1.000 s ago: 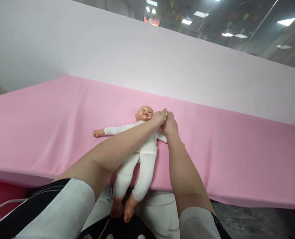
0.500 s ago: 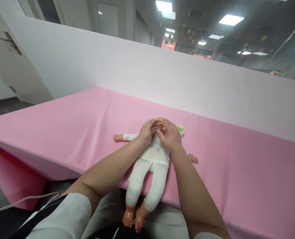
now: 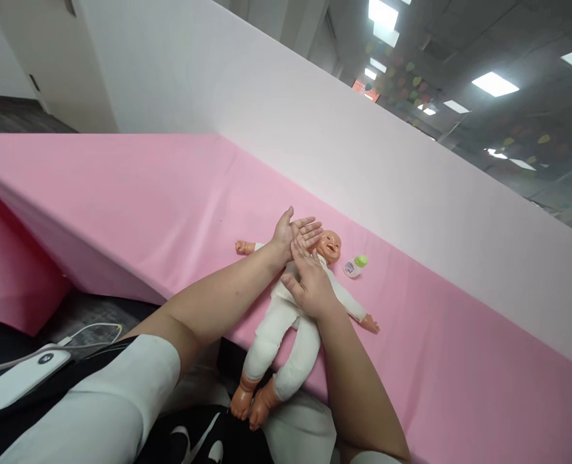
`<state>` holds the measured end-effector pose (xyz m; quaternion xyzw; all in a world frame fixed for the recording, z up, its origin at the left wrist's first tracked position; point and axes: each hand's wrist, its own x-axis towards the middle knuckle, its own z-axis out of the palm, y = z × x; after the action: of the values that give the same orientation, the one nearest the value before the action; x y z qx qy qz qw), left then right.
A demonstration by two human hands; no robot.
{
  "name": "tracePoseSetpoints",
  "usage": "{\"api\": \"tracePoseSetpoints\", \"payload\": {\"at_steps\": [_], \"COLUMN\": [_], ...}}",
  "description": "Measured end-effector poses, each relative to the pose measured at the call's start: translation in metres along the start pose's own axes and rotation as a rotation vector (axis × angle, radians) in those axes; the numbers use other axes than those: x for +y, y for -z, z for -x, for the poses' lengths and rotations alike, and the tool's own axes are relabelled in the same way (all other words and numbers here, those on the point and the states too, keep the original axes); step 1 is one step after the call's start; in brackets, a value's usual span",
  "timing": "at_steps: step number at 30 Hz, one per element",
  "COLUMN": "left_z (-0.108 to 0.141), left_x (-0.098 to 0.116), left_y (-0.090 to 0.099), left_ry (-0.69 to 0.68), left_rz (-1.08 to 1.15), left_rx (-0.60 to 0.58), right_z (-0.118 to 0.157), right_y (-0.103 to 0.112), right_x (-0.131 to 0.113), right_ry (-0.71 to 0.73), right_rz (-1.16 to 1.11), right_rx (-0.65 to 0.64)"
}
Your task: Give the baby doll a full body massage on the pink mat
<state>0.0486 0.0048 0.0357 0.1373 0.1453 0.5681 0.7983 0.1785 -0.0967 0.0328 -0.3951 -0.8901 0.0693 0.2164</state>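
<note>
A baby doll (image 3: 282, 322) in a white suit lies on its back on the pink-covered table (image 3: 170, 193), its feet over the front edge. My left hand (image 3: 298, 233) is palm up above the doll's upper chest, beside its head, with the fingers stretched out and nothing in it. Over the doll's chest, my right hand (image 3: 309, 280) is palm down, its fingers extended and its fingertips at my left palm. A small bottle with a green cap (image 3: 355, 265) rests on the cloth to the right of the doll's head.
A white wall (image 3: 315, 129) with glass above it runs behind the table. A white power bank (image 3: 25, 377) with a cable lies at the lower left. A door stands at the upper left.
My hands have come off the doll's head, uncovering its face. My left hand has turned palm up and my right hand has moved lower. The view has tilted, and the whole bottle now shows.
</note>
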Motion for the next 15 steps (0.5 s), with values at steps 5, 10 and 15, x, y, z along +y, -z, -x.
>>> {"api": "tracePoseSetpoints", "payload": {"at_steps": [5,10,15], "left_z": [0.008,0.009,0.001], "left_x": [-0.027,-0.046,-0.023], "left_y": [-0.009,-0.015,-0.005], "left_ry": [0.13,0.266,0.184], "left_rz": [0.04,0.067,0.011], "left_rx": [-0.098,-0.166,-0.106], "right_z": [0.0,-0.002,-0.003], "right_y": [-0.006,-0.006,-0.003], "right_x": [0.007,0.03,0.031], "right_ry": [-0.019,-0.18,-0.212], "right_rz": [0.046,0.193,0.187], "right_rx": [0.069,0.074,0.016]}}
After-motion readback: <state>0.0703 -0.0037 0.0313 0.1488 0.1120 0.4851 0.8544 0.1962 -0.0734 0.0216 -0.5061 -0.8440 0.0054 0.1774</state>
